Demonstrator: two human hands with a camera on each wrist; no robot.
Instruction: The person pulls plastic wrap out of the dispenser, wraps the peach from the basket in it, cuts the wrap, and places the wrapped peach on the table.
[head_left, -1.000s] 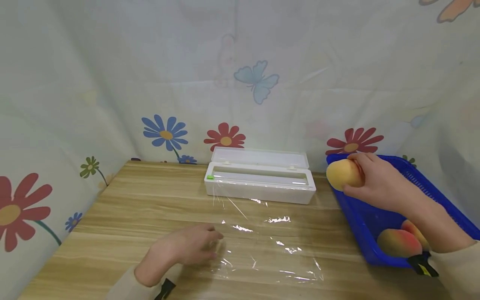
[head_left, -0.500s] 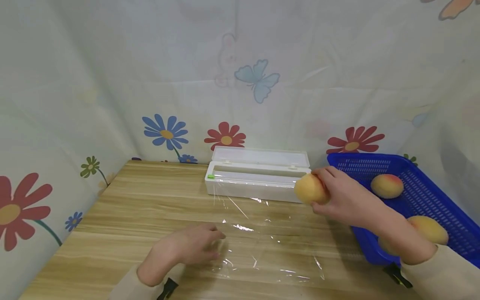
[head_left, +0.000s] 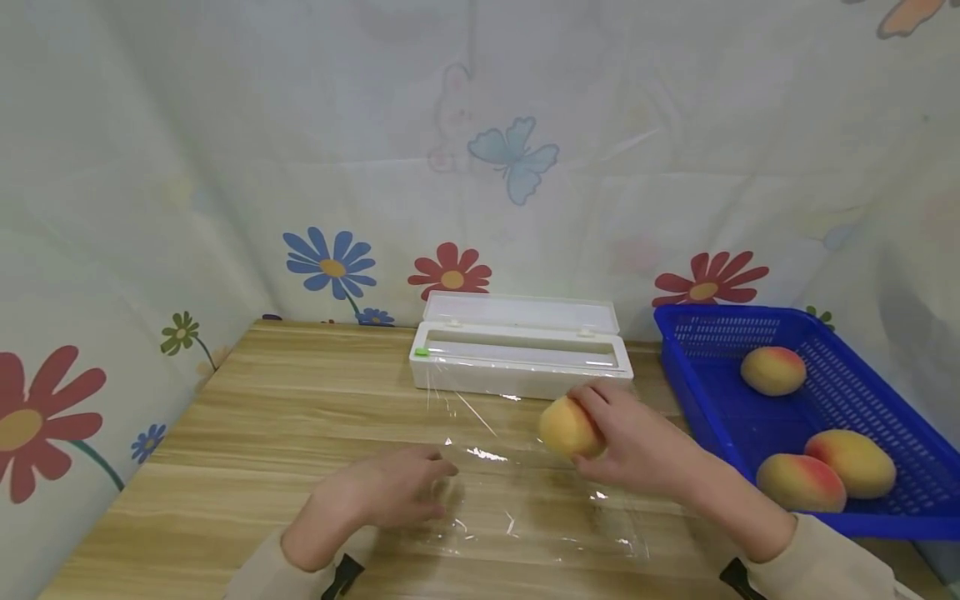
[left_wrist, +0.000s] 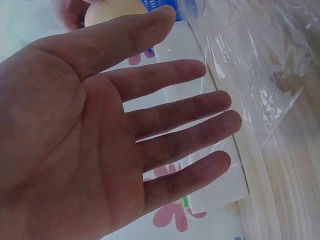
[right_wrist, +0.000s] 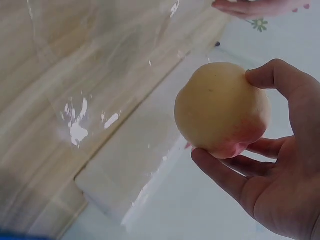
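Observation:
My right hand [head_left: 637, 437] grips a yellow peach [head_left: 567, 427] with a pink blush, thumb and fingers around its sides. In the head view it is over a sheet of clear cling film [head_left: 517, 500] spread on the wooden table. At the film's left edge is my left hand [head_left: 390, 487]; the left wrist view shows its fingers [left_wrist: 175, 110] straight and the palm bare. The film runs out from a white cling film dispenser [head_left: 517, 379] with its lid raised and a green slider [head_left: 422, 352] at the left end.
A blue plastic basket [head_left: 693, 392] stands on the right, with one peach [head_left: 774, 371] toward the back and two more, a front peach [head_left: 801, 483] and its neighbouring peach [head_left: 855, 463], nearer me. A flower-printed cloth [head_left: 337, 167] hangs behind the wooden table [head_left: 300, 400].
My right hand has carried the peach left and toward me, from above the basket's edge to over the cling film. The left hand has barely moved.

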